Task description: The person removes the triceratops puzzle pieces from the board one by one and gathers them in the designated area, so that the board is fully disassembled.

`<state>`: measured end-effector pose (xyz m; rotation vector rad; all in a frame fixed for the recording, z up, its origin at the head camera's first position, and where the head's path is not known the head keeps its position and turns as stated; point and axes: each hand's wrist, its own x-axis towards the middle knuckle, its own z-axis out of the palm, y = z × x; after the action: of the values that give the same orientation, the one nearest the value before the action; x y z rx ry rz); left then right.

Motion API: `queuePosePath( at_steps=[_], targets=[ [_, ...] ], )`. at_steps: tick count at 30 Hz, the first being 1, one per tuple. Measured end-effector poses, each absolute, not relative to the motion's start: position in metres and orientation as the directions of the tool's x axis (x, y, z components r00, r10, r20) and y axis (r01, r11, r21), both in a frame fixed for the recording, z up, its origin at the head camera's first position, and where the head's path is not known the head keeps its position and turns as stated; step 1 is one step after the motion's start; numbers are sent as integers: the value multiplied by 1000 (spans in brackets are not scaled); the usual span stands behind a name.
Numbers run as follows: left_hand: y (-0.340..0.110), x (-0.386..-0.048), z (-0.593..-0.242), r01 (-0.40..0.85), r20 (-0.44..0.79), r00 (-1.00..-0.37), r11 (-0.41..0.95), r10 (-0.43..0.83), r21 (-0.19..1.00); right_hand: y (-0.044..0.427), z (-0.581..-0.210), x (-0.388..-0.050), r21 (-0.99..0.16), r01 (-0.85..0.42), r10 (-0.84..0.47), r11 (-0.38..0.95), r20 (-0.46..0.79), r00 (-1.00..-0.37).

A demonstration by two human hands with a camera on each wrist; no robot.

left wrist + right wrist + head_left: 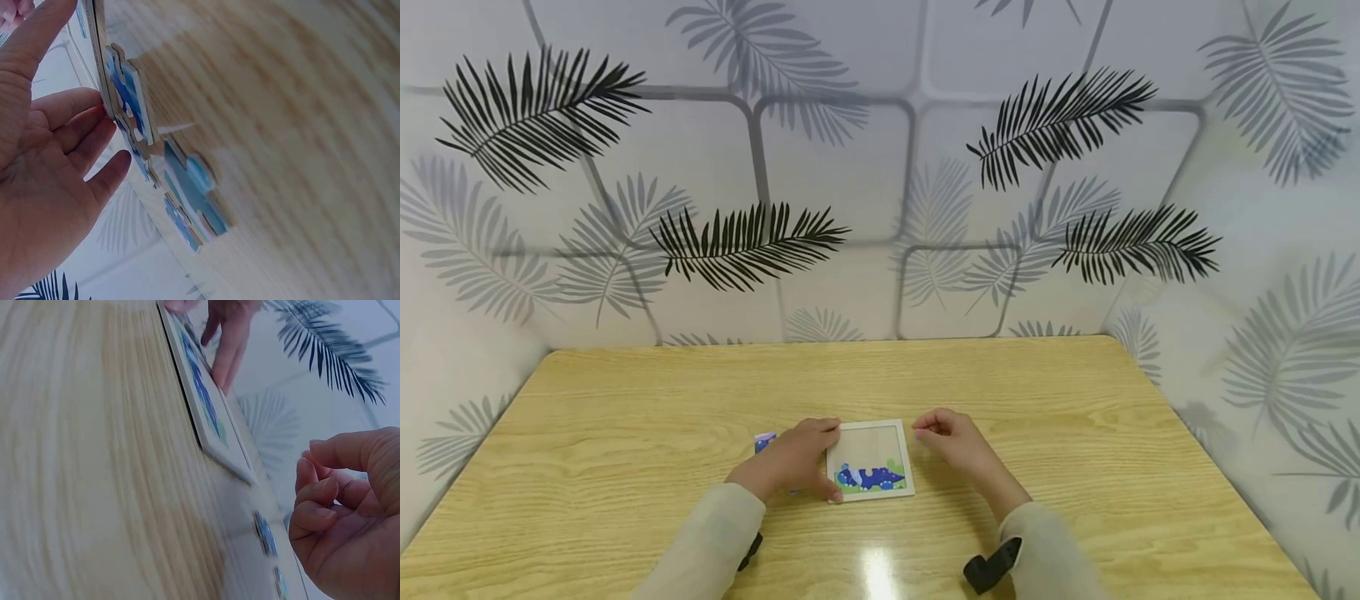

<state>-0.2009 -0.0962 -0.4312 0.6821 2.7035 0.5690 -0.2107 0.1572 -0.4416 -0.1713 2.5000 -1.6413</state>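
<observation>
My left hand (797, 454) held the puzzle frame (868, 442); my right hand (952, 437) stood just beside it.
Head view: frame flat on the wooden table (662, 417), in front of me; blue dinosaur picture (872, 479) along its near side, pale bare board beyond. My left thumb and fingers gripped the frame's left side, thumb at the near corner, fingers at the far one. A loose piece (763, 442) showed past that hand. Left wrist view: my fingers touched the frame's edge; more loose pieces (201, 203) lay on the wood nearby. Right wrist view: my right fingers were curled, thumb tip close to the forefinger; whether they pinched anything, I could not tell. Two small pieces (265, 534) lay on the table near that hand.
</observation>
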Motion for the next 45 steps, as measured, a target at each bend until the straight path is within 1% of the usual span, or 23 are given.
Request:
queuePosePath(
  at_steps=[5,11,18,25,36,40,45],
  targets=[
    [-96,-202,-432,375,-184,-849,809,496,452,137,-440,-205,-923,-53,-275,382,-59,-960],
    [-97,-202,-432,359,-184,-852,802,491,477,117,-441,-197,-923,-74,-351,376,-68,-934],
    [-96,-201,-431,367,-177,-849,797,498,480,99,-447,-191,-919,-117,-435,378,-65,-898],
    [-95,-200,-430,369,-178,-846,793,503,485,92,-450,-189,-920,-120,-447,373,-65,-892],
    [-96,-200,-428,377,-173,-845,792,507,480,87,-452,-188,-841,-211,-446,498,-40,-894],
    [-97,-200,-430,385,-168,-844,793,510,473,85,-452,-187,-821,-233,-456,522,-37,-889],
    [-97,-201,-430,396,-160,-841,791,516,466,84,-452,-186,-825,-219,-455,521,-51,-889]
  ],
)
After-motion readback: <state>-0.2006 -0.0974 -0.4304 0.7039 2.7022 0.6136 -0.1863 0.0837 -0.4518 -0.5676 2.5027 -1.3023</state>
